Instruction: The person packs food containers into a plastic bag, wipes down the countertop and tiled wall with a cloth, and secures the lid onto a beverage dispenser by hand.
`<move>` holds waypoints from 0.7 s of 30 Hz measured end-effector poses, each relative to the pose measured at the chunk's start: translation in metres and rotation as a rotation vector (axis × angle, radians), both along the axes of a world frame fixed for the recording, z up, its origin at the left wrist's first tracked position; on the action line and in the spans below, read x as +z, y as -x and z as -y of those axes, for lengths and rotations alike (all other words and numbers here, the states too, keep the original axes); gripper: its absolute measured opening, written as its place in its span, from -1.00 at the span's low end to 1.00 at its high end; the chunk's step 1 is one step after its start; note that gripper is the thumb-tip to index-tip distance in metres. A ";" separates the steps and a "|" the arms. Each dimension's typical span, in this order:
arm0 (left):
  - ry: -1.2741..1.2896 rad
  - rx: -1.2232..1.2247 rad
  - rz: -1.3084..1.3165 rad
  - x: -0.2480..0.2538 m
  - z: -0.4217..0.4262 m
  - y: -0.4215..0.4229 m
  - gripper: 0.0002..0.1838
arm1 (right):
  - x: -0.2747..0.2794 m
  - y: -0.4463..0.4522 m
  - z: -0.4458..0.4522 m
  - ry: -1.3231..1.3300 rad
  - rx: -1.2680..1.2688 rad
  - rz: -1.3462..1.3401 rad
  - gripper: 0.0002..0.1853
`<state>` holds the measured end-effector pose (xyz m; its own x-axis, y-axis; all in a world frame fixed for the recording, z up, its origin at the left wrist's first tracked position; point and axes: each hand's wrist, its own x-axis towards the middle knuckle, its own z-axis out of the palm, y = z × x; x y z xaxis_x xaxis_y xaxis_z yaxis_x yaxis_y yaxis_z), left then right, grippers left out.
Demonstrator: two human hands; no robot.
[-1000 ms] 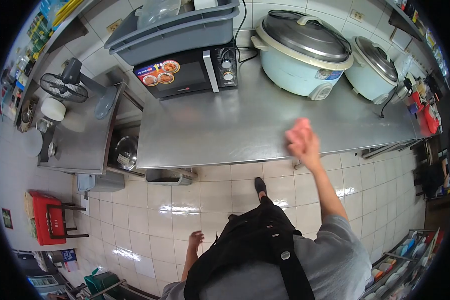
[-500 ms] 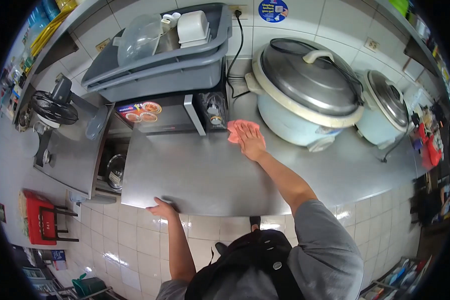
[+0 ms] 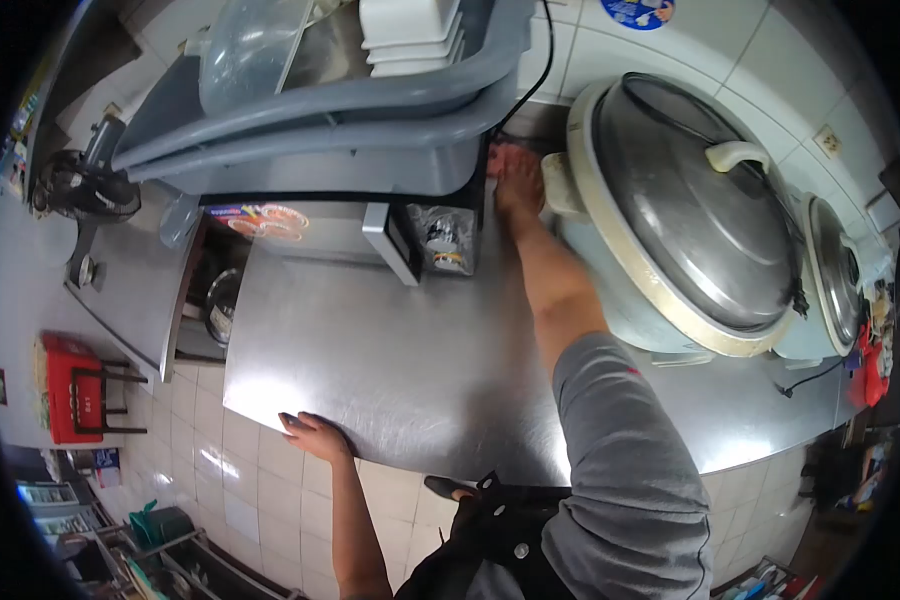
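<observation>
My right hand point(image 3: 519, 184) presses a pink cloth point(image 3: 510, 158) down in the narrow gap between the black microwave point(image 3: 320, 235) and the large rice cooker point(image 3: 620, 290). Its fingers lie over the cloth, which is partly hidden. At the front edge of the steel table point(image 3: 370, 350), my left hand point(image 3: 315, 436) rests with its fingers spread, holding nothing. The cooker's metal lid point(image 3: 700, 210) is on, with a black cord over it.
Grey tubs point(image 3: 320, 130) holding white containers point(image 3: 410, 25) stand on the microwave. A smaller rice cooker point(image 3: 820, 290) is at the right. A fan point(image 3: 90, 185) stands on the left table, and a red box point(image 3: 68, 388) sits below it.
My right hand has moved with the cloth from the microwave's front corner deeper into the gap. My left hand stays at the table edge. The view has shifted closer to the table.
</observation>
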<state>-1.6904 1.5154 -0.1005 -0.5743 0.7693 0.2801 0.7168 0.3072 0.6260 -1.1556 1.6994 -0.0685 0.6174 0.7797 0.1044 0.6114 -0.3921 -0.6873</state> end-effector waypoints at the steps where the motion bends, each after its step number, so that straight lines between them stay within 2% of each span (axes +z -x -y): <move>1: 0.004 -0.011 0.124 0.005 0.001 -0.003 -0.47 | -0.010 -0.005 -0.008 0.093 -0.065 0.186 -0.41; 2: 0.046 -0.001 0.060 0.004 0.002 -0.001 -0.48 | -0.016 -0.002 -0.010 0.182 -0.130 0.375 -0.42; 3: 0.087 0.002 -0.001 0.004 0.002 0.000 -0.48 | -0.020 0.001 -0.010 0.192 -0.122 0.370 -0.42; 4: 0.072 -0.006 0.113 0.020 0.003 -0.010 -0.48 | -0.016 0.002 -0.007 0.207 -0.125 0.331 -0.43; 5: 0.072 -0.007 0.115 0.017 0.002 -0.009 -0.48 | -0.011 0.003 -0.005 0.217 -0.131 0.295 -0.44; 7: 0.052 0.008 0.053 0.007 0.001 -0.003 -0.48 | -0.012 0.016 0.012 0.215 -0.120 0.357 -0.44; 10: 0.069 0.022 0.119 0.020 0.002 -0.010 -0.49 | -0.019 0.045 0.048 0.144 -0.100 0.431 -0.44; 11: 0.123 0.043 0.162 0.028 0.005 -0.012 -0.50 | -0.015 0.061 0.065 0.123 -0.093 0.455 -0.40; 12: 0.122 0.059 0.059 0.021 0.004 -0.010 -0.50 | -0.012 0.078 0.084 0.103 -0.089 0.478 -0.36; 14: 0.076 0.046 0.068 0.015 0.005 -0.007 -0.49 | -0.024 0.115 0.129 0.104 -0.023 0.607 -0.30; 16: 0.057 0.043 0.091 0.019 0.007 -0.008 -0.47 | -0.019 0.149 0.170 0.065 0.019 0.574 -0.26; 19: 0.104 0.007 0.119 0.021 0.008 -0.002 -0.47 | -0.012 0.200 0.247 0.044 0.137 0.632 -0.28; 21: 0.157 0.038 0.032 0.006 0.009 0.012 -0.40 | -0.007 0.227 0.323 0.011 0.252 0.612 -0.32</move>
<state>-1.7022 1.5060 -0.0940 -0.6103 0.7799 0.1391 0.6832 0.4292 0.5908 -1.3828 1.3768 -0.0759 0.2482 0.8956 0.3693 0.9642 -0.1915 -0.1835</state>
